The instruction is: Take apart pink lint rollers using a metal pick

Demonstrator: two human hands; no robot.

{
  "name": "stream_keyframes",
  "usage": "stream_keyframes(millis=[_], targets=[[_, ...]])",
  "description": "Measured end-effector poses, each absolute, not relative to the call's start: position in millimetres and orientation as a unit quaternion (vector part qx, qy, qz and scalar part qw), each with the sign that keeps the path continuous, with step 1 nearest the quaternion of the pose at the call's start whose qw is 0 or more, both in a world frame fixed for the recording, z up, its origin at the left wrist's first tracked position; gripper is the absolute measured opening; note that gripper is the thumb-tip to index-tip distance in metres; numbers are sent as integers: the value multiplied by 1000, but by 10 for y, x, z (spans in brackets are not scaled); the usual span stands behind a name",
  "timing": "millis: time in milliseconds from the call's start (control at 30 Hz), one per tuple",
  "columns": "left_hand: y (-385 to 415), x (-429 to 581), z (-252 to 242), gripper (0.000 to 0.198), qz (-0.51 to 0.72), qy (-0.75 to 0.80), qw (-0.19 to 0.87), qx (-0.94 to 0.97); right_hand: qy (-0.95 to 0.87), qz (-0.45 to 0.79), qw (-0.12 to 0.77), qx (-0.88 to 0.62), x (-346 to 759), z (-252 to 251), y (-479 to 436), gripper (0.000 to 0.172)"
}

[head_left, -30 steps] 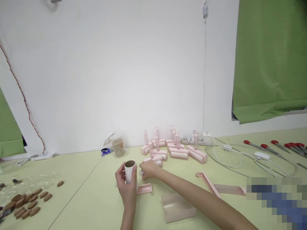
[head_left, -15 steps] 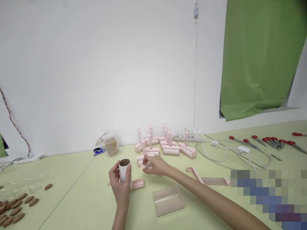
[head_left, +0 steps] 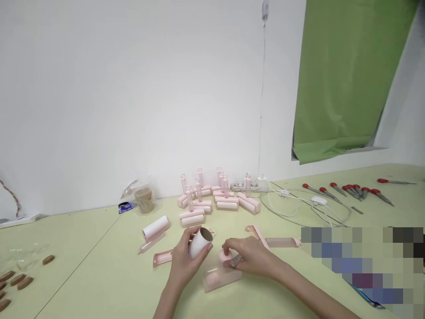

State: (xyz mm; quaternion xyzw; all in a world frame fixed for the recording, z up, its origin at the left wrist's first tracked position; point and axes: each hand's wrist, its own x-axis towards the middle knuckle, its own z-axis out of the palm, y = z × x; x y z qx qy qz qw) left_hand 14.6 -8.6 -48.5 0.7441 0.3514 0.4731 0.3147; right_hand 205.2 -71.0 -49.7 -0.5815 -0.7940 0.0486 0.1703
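My left hand is wrapped round a white paper lint roll, its hollow brown core tilted up toward the right. My right hand pinches a small pink round-ended part with a clear stub, just right of the roll and apart from it. Below the fingers a translucent pinkish cover lies on the table. To the left, partly behind my left hand, is an open pink roller shell. Another white roll lies beside a slim translucent handle.
Several pink lint rollers with upright handles stand near the wall. Right of my hands lies an opened pink roller. White cables and red-handled tools lie at the back right. Brown oval pieces lie far left.
My left hand has moved right and tilted the roll. My right hand has come back from beside the standing rollers to above the translucent cover, holding the pink part. The view has shifted slightly.
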Motion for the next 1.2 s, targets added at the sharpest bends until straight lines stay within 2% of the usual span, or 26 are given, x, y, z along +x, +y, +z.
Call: stream_keyframes(millis=[100, 167, 267, 367, 500, 600, 667, 733, 833, 900, 1067, 1200], targets=[[-171, 247, -469, 38, 402, 322, 322, 794, -799, 51, 182, -571, 2184, -540, -779, 10], [-227, 338, -474, 38, 351, 308, 299, 832, -781, 41, 241, -574, 2302, -549, -823, 12], [-305, 470, -518, 38, 245, 310, 204, 896, -732, 32, 353, -582, 2491, -517, -897, 19], [-371, 547, -579, 37, 157, 316, 136, 926, -706, 35, 392, -589, 2601, -477, -993, 21], [-418, 555, -652, 35, 152, 318, 128, 927, -741, 43, 363, -563, 2572, -478, -1102, 21], [-398, 410, -766, 47, 143, 309, 114, 933, -765, 20, 343, -544, 2552, -494, -1144, 20], [-365, 167, -897, 53, 115, 280, 95, 948, -765, -14, 308, -565, 2620, -503, -1158, 20], [-327, -189, -1048, 48, 117, 256, 35, 959, -753, -38, 246, -609, 2768, -523, -1160, 18], [-230, -758, -1210, 42, 190, 413, -68, 888, -718, -41, 155, -677, 3069, -587, -1144, 27], [-98, -1024, -1230, 38, 201, 485, -74, 848, -695, -11, 128, -707, 3240, -643, -1121, 33], [365, -1141, -1102, 39, 180, 530, 1, 828, -684, 46, 106, -721, 3381, -746, -1048, 32], [447, -949, -993, 47, 266, 523, -71, 807, -701, -10, 92, -708, 3308, -713, -1034, 23]])
